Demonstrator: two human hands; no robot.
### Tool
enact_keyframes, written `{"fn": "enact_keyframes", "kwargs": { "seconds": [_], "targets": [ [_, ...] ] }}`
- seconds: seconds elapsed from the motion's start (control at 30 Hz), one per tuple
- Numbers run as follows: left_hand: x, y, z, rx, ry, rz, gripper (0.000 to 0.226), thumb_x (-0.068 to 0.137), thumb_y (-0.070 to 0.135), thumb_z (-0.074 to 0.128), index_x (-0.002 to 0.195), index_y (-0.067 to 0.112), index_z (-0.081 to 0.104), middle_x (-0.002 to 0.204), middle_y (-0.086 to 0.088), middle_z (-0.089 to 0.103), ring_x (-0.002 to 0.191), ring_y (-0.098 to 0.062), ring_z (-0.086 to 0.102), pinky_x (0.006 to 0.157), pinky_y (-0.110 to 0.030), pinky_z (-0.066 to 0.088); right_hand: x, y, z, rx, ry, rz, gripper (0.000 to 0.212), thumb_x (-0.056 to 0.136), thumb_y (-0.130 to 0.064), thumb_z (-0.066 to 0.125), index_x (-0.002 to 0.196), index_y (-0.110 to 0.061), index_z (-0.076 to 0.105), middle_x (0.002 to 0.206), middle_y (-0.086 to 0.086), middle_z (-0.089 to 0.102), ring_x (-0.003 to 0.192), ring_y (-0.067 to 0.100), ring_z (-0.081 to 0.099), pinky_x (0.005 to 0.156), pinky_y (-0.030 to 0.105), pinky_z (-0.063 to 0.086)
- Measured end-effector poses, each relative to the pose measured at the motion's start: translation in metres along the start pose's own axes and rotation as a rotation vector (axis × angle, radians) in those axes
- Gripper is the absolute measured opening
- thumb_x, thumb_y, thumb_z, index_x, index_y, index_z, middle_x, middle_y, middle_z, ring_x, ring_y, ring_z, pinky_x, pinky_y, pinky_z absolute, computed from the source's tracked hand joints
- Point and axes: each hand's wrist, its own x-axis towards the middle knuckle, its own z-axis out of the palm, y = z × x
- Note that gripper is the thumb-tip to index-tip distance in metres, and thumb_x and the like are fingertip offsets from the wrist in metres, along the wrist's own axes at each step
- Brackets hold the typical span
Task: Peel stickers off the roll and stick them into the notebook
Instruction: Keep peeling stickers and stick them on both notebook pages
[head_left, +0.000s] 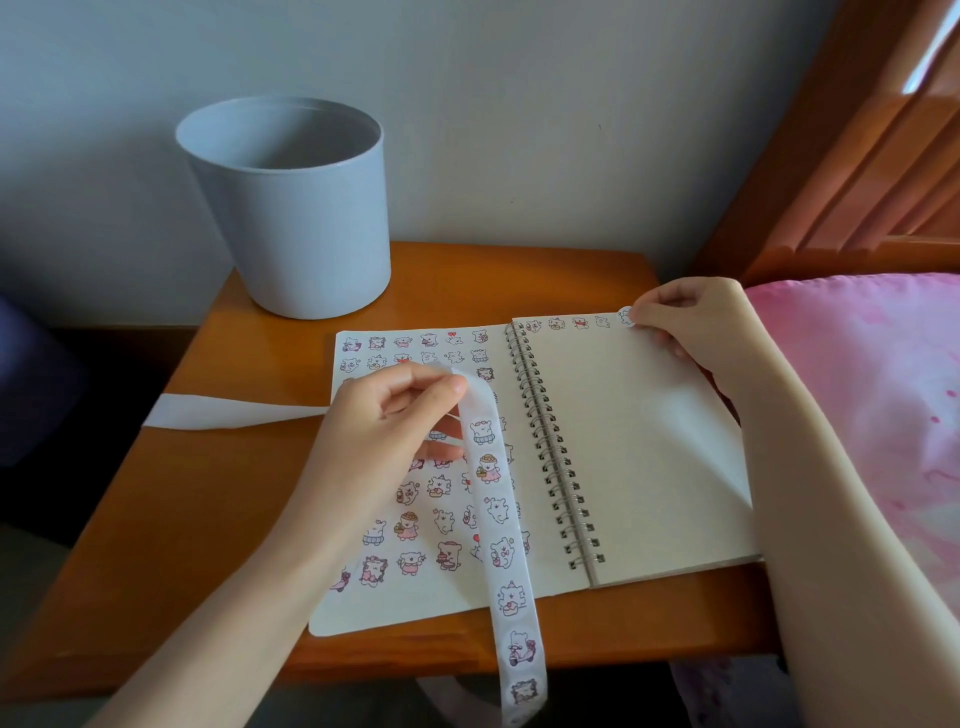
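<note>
An open spiral notebook (639, 457) lies on the wooden table. Its left page is covered with several small bear stickers; the right page has a short row of stickers along its top edge. My left hand (384, 421) hovers over the left page, pinching a white sticker strip (501, 525) that hangs down past the table's front edge, with round stickers on it. My right hand (685, 317) is at the top right corner of the right page, fingertips holding a small round sticker (626, 316) against the paper's edge.
A grey round bin (291, 208) stands at the back left of the orange wooden table (208, 519). Used white backing strip (228, 411) trails off the table's left side. A pink pillow (872, 395) and wooden bed frame are at the right.
</note>
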Motion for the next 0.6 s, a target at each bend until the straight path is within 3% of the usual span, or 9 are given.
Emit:
{"fn": "enact_keyframes", "kwargs": {
  "seconds": [0.4,0.47,0.6],
  "targets": [
    [-0.0004,-0.0001,-0.0007,0.008,0.000,-0.001,0.009,0.088,0.024,0.061,0.092,0.024,0.069,0.080,0.008,0.074,0.070,-0.011,0.071,0.066,-0.025,0.059,0.0016,0.0013,0.0033,-0.032,0.019,-0.014,0.002,0.078,-0.007,0.068,0.078,-0.008,0.070,0.064,0.005,0.062,0.034,0.001,0.042,0.037,0.009,0.033],
    [-0.0007,0.0002,-0.0006,0.003,-0.002,0.002,0.008,0.088,0.023,0.061,0.090,0.025,0.069,0.080,0.009,0.074,0.069,-0.012,0.071,0.066,-0.026,0.059,0.0029,0.0020,0.0043,-0.042,0.027,-0.009,0.002,0.077,-0.009,0.069,0.078,-0.008,0.071,0.067,0.010,0.063,0.038,0.003,0.042,0.038,0.011,0.034],
    [-0.0011,0.0015,0.0002,-0.009,0.000,0.009,0.008,0.088,0.022,0.061,0.088,0.025,0.068,0.078,0.010,0.073,0.067,-0.010,0.070,0.061,-0.019,0.058,0.0047,0.0025,0.0058,-0.069,0.041,-0.001,0.002,0.077,-0.008,0.069,0.077,-0.010,0.070,0.061,0.003,0.059,0.047,0.009,0.045,0.047,0.019,0.039]
  ]
}}
